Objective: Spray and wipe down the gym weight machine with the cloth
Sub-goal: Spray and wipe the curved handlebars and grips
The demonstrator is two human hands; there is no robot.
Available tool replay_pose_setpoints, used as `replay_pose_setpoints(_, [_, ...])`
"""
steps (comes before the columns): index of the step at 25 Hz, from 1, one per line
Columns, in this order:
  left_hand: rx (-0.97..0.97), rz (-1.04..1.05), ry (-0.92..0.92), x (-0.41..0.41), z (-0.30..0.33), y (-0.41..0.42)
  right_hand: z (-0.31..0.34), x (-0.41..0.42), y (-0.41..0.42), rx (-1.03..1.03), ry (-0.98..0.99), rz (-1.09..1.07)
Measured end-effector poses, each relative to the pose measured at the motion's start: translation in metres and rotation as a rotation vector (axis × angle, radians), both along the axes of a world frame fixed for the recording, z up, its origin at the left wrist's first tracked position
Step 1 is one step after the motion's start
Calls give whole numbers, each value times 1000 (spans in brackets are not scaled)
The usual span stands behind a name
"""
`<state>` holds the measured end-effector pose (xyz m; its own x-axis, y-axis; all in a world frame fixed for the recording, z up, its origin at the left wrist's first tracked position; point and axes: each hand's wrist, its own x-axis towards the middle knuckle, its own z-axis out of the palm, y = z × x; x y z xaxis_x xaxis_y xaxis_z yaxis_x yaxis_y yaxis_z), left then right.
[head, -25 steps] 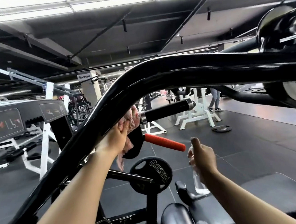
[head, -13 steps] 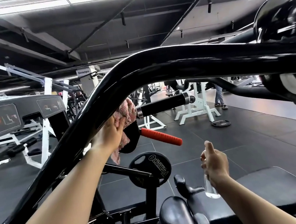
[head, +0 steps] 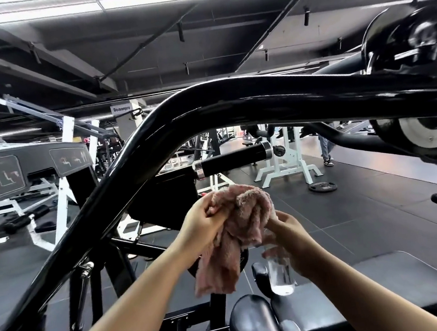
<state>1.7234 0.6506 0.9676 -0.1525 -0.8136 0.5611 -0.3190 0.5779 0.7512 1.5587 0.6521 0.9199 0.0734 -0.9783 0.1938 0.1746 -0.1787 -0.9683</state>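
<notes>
The weight machine's thick black curved bar arches across the view from lower left to right. Below it, in front of me, my left hand grips a bunched pink cloth, which hangs down between both hands. My right hand holds a clear spray bottle upright, and its fingers also touch the cloth. The bottle's top is hidden behind the cloth. Neither hand touches the bar.
A black handle with chrome ends sticks out behind the cloth. Black seat pads lie at the lower right. White racks, a weight plate on the floor and a person's legs stand farther back.
My left hand has taken the cloth off the black bar and brought it down to the middle. My right hand with the bottle has moved in to meet it.
</notes>
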Motion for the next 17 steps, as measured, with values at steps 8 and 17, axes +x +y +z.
replay_pose_setpoints(8, [22,115,18,4,-2,-7,11,-13,-3,-39,27,102])
replay_pose_setpoints(17, [168,9,-303,17,30,-10,56,-26,-18,-221,176,-252])
